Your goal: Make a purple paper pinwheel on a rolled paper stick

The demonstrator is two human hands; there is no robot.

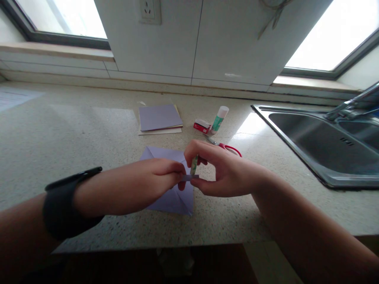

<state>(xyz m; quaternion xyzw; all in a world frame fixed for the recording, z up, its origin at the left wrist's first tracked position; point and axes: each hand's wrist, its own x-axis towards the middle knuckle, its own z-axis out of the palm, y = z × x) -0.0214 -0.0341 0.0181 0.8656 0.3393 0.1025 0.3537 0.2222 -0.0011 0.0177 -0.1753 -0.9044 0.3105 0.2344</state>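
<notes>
My left hand (167, 173) is closed with its fingertips pinching a small purple paper strip (189, 178). A narrow green-and-yellow patterned piece (194, 165) stands up from the strip, held by the curled fingers of my right hand (219, 169). My right thumb touches the strip's right end. I cannot make out what the patterned piece is. Beneath both hands lies a purple sheet of paper (174, 203) with diagonal creases, partly covered by them. Just beyond my right hand are scissors (229, 148) with red handles, partly hidden behind it.
Behind the hands, a stack of purple and pale paper (160, 117) rests on the speckled counter (97, 134). A glue stick (220, 119) stands beside a small red-and-white box (202, 126). To the right is a steel sink (310, 146) with a faucet (352, 102).
</notes>
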